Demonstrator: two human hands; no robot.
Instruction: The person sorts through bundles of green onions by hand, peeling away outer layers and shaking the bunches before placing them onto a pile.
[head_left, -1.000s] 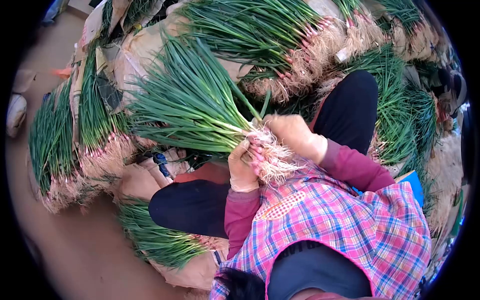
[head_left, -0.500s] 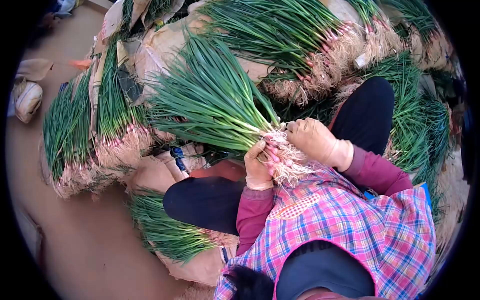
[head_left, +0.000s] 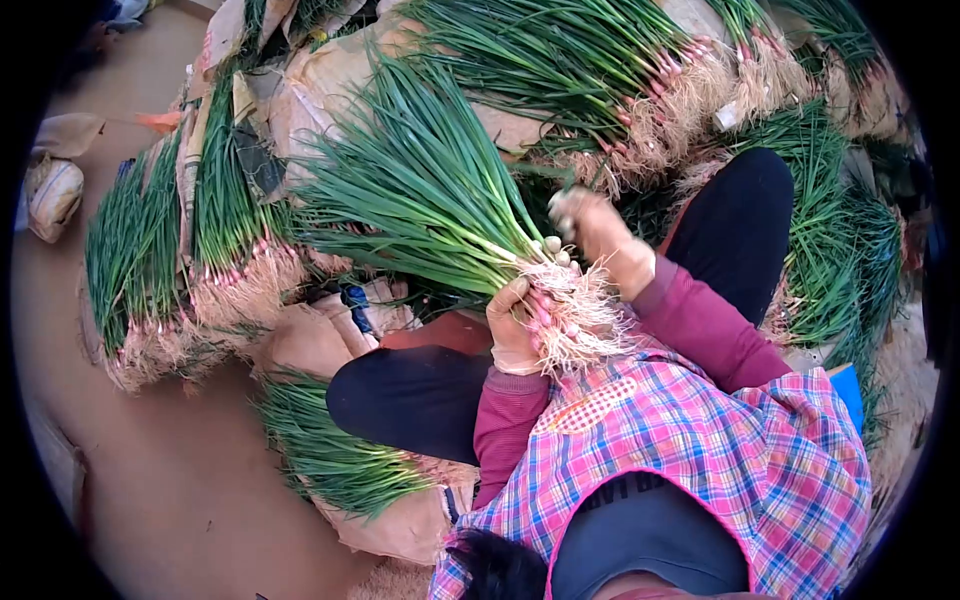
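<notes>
A large bunch of spring onions [head_left: 430, 200] lies across in front of me, green leaves to the upper left, pinkish bulbs and pale roots toward my lap. My left hand [head_left: 512, 335], in a pale glove, is closed round it just above the bulbs; its fingertips show on the far side of the stems. My right hand [head_left: 608, 245], also gloved, is apart from the bunch, just above and right of the roots. Its fingers are curled together and partly blurred; what they hold, if anything, I cannot make out.
More spring onions [head_left: 540, 60] are heaped at the top, with others [head_left: 230, 210] standing at the left. A smaller pile [head_left: 335, 445] lies by my left knee [head_left: 405, 400], and loose greens [head_left: 810, 220] lie beyond my right knee [head_left: 735, 220]. Brown floor [head_left: 190, 480] shows at left.
My right hand has come away from the stems and moved slightly up and left, its forearm now stretched farther forward. The left hand keeps its hold on the bunch, nearly unmoved.
</notes>
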